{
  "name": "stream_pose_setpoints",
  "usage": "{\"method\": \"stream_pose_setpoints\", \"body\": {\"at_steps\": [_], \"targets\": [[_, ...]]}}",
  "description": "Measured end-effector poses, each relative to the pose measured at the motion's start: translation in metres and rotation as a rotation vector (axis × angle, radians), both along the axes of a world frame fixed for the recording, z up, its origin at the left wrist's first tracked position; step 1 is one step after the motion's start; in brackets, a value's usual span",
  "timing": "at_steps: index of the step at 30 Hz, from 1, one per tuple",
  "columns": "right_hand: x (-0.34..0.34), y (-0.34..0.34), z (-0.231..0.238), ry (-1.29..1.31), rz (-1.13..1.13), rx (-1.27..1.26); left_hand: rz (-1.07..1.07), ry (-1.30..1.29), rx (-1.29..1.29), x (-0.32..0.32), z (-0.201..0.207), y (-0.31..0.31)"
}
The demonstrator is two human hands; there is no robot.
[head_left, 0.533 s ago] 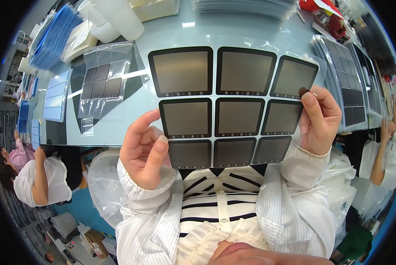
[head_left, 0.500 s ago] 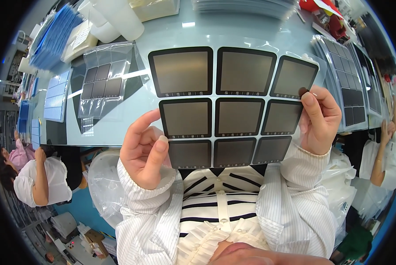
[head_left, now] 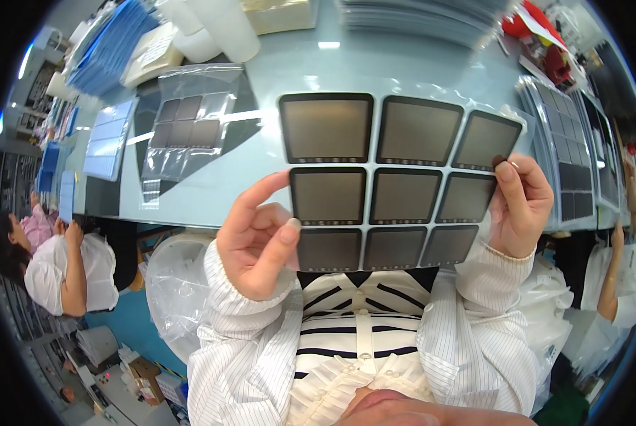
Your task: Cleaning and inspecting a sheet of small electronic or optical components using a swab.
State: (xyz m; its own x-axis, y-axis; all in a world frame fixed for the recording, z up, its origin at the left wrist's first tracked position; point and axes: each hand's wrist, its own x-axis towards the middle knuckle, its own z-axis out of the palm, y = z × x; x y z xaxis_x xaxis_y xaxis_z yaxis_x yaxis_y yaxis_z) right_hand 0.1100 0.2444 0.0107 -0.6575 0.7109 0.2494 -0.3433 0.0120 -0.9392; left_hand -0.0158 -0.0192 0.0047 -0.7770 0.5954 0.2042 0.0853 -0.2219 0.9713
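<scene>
Between my two hands I hold up a clear sheet with dark rectangular panels set in three rows of three, each with a black border. My left hand pinches its left edge, thumb in front and fingers partly behind. At the right edge, my right hand grips with the thumb on the front face; its other fingers are partly hidden. A small dark spot shows beside the right thumb tip, too small to make out. The sheet leans over the table's near edge, in front of my striped top.
On the glassy table, a plastic-sleeved panel sheet and a pale blue panel lie left. Blue sheets and white rolls stand behind; more panel sheets lie right. People sit on both sides.
The view has shifted, so the table things appear further right. The panel sheet sits further right and looks slightly smaller, its top edge lower. Both hands keep their hold on it.
</scene>
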Motion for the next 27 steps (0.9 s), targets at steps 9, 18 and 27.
{"method": "stream_pose_setpoints", "body": {"at_steps": [9,18,27], "targets": [[0.01,0.024,-0.026,-0.034,-0.005,0.047,-0.131,0.042,-0.041,-0.002,0.01,-0.005],[-0.007,0.031,-0.036,0.008,0.071,0.019,-0.082,0.115,-0.041,-0.005,0.009,-0.011],[-0.012,0.024,-0.03,-0.017,0.081,0.034,-0.081,0.078,-0.055,-0.007,0.009,-0.014]]}}
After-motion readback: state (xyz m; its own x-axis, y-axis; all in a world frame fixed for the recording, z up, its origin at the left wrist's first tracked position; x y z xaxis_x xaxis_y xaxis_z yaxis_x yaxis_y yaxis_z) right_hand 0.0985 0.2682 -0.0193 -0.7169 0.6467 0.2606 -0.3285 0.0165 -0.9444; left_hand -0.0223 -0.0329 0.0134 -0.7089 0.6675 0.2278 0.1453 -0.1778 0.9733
